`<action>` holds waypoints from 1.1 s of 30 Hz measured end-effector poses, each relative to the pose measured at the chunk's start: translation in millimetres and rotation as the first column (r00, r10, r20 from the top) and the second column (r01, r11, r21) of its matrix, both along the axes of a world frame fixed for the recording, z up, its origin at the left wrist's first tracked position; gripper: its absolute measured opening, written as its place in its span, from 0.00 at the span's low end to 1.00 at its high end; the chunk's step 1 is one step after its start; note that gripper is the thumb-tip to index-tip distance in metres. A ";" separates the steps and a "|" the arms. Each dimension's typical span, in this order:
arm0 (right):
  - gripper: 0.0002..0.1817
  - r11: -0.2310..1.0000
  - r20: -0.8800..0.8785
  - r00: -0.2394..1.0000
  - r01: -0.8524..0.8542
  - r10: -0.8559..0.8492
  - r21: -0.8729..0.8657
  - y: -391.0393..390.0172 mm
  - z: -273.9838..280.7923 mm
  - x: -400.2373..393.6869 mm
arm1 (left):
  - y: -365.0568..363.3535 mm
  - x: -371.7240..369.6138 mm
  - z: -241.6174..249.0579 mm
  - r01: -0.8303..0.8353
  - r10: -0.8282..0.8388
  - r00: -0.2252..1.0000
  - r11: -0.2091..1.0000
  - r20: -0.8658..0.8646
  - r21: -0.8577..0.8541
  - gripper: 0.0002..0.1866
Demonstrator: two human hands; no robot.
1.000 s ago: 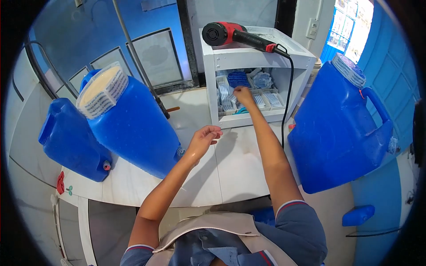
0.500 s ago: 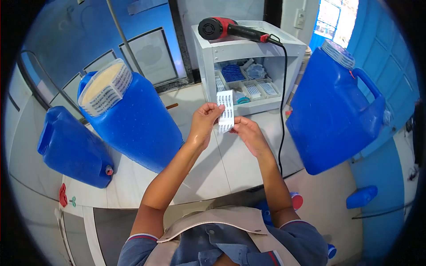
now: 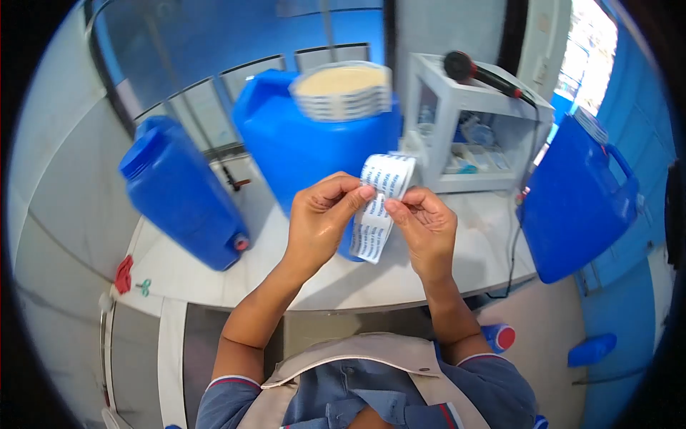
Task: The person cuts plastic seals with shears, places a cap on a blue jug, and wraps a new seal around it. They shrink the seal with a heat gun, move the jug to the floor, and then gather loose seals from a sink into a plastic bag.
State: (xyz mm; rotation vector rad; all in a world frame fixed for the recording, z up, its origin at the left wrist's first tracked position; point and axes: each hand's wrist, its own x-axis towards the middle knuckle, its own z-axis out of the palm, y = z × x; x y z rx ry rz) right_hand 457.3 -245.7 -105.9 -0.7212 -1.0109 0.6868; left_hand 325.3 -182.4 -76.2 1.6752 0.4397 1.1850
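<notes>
In the head view, a white plastic cap seal band (image 3: 373, 236) with rows of dark print is held up in front of me, curved open at its top. My left hand (image 3: 323, 213) pinches its left edge between thumb and fingers. From the other side, my right hand (image 3: 423, 227) grips the right edge, fingers closed. Just behind the band stands a large blue water container (image 3: 286, 150); its pale cap (image 3: 343, 80) has a similar printed band around it.
Left on the white counter (image 3: 279, 275) stands a smaller blue container (image 3: 182, 193) with a spout. A white shelf cabinet (image 3: 493, 114) carries a heat gun (image 3: 482, 74), its cord hanging down. Another blue container (image 3: 582, 204) is at right. A red cloth (image 3: 123, 275) lies far left.
The view has turned left, so the containers and cabinet sit further right. Both hands still hold the band, which now shows wider and opened into a loop at its top.
</notes>
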 end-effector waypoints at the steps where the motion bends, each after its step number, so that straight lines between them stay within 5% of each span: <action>1: 0.02 0.999 0.038 0.999 -0.036 0.034 0.040 10.2 2.6 -21.0 | 3.9 -23.7 1.2 -0.057 0.056 0.998 0.998 0.030 0.018 0.07; 6: 0.04 0.984 0.142 0.976 -0.172 0.164 0.046 54.7 19.0 -115.5 | 24.7 -133.5 7.6 -0.319 0.311 0.946 0.942 0.087 0.107 0.06; 8: 0.06 0.984 0.149 0.974 -0.176 0.169 0.036 69.4 22.3 -139.9 | 35.1 -174.0 10.8 -0.370 0.387 0.913 0.919 0.132 -0.136 0.05; 12: 0.03 0.980 0.188 0.966 -0.192 0.177 0.061 100.4 28.3 -175.6 | 52.3 -236.3 23.1 -0.138 0.218 0.914 0.960 0.341 -0.245 0.08; 14: 0.08 0.948 0.122 0.990 -0.106 0.072 0.301 112.2 37.6 -197.1 | 53.1 -255.0 33.1 -0.022 0.123 0.908 0.968 0.400 -0.249 0.11; 16: 0.16 0.962 0.202 0.976 -0.129 0.080 0.243 119.5 47.0 -202.6 | 60.1 -276.5 38.8 -0.092 0.200 0.877 0.962 0.436 -0.255 0.14; 19: 0.14 0.869 0.636 0.711 -0.071 -0.300 0.490 128.7 71.8 -213.3 | 80.7 -311.3 45.4 -0.050 0.097 0.863 0.993 0.496 -0.107 0.12; 22: 0.16 0.787 0.675 0.565 -0.072 -0.474 0.613 150.5 96.6 -226.8 | 107.8 -333.6 52.3 -0.042 0.058 0.857 0.998 0.513 -0.042 0.12; 26: 0.16 0.829 0.736 0.459 0.001 -0.498 0.560 200.2 109.4 -251.3 | 146.6 -350.8 45.9 -0.265 0.274 0.823 0.960 0.497 -0.091 0.12; 30: 0.18 0.871 0.758 0.526 -0.063 -0.386 0.488 256.2 111.1 -265.0 | 163.9 -350.2 43.6 -0.437 0.450 0.747 0.887 0.490 -0.148 0.14; 33: 0.21 0.892 0.789 0.524 -0.116 -0.320 0.438 284.2 118.7 -269.5 | 175.9 -354.3 44.1 -0.680 0.617 0.686 0.733 0.385 0.037 0.17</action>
